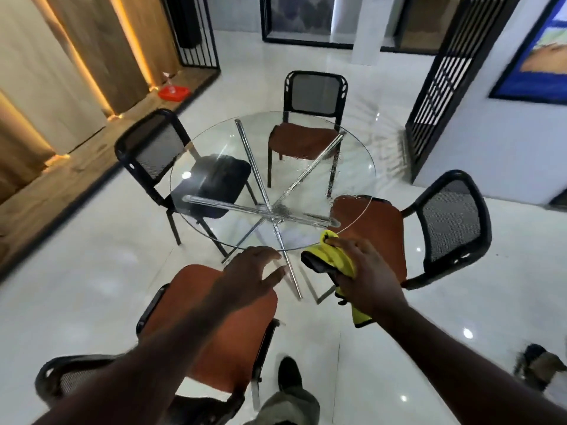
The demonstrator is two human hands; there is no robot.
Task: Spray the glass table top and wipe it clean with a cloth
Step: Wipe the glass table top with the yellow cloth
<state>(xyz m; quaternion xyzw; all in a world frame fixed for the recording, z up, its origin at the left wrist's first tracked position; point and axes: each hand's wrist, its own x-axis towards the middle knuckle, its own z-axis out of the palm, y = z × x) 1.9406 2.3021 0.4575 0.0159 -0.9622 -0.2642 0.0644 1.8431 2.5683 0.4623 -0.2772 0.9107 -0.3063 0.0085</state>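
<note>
A round glass table top (214, 139) rests on crossed chrome legs (273, 214) in the middle of the view. Droplets or streaks show on the glass near its centre and right side. My right hand (365, 271) is shut on a yellow and black cloth (336, 259) at the table's near edge. My left hand (251, 271) hovers with fingers spread just in front of that near edge, holding nothing. No spray bottle is in either hand; a clear bottle (169, 82) stands in a red tray far left.
Several black mesh chairs ring the table: an orange-seated one (221, 326) below my left arm, one at the right (445, 228), one at the far side (313, 118), a dark-seated one at the left (171, 161). The red tray (173, 92) sits on a wooden platform. White glossy floor all round.
</note>
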